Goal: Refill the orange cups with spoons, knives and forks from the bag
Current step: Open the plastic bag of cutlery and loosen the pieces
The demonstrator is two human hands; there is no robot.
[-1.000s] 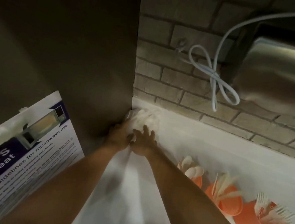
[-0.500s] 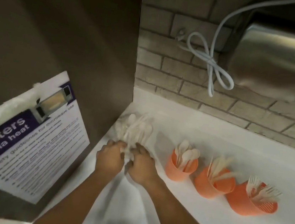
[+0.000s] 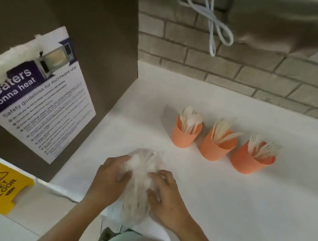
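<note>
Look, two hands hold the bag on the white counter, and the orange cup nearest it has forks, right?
Not forks. In the head view the left hand and right hand hold the bag on the white counter, but the nearest orange cup has spoons; the forks are in the farthest cup.

Your left hand grips the left side of the bag, with the fingers curled over its upper part and the thumb pressed into the plastic. Your right hand clasps the bag's right side, fingertips bent into it. Both bare forearms angle inward toward the bag.
</note>
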